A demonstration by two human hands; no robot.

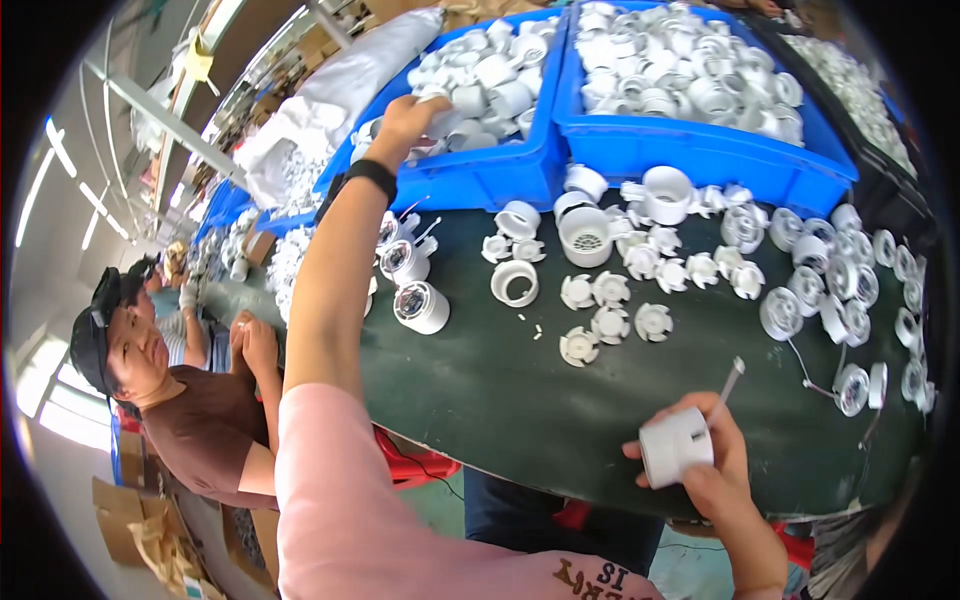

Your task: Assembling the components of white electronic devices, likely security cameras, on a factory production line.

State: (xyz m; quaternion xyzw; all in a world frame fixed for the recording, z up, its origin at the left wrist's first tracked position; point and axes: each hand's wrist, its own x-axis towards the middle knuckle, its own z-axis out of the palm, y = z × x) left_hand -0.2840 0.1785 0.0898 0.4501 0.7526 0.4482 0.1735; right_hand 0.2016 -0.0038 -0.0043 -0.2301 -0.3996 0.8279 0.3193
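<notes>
One white cylindrical housing (672, 450), near right, clamped in fingers of right hand (730, 472), presumably gripped by sides to leave wire lead (731, 384) free; left hand (408, 122) at white plastic fittings (495, 72) in far-left blue bin (500, 178), finger closure indeterminable.

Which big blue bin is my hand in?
The left blue bin: your left hand is among its white parts; the right bin has no hand inside.
</notes>
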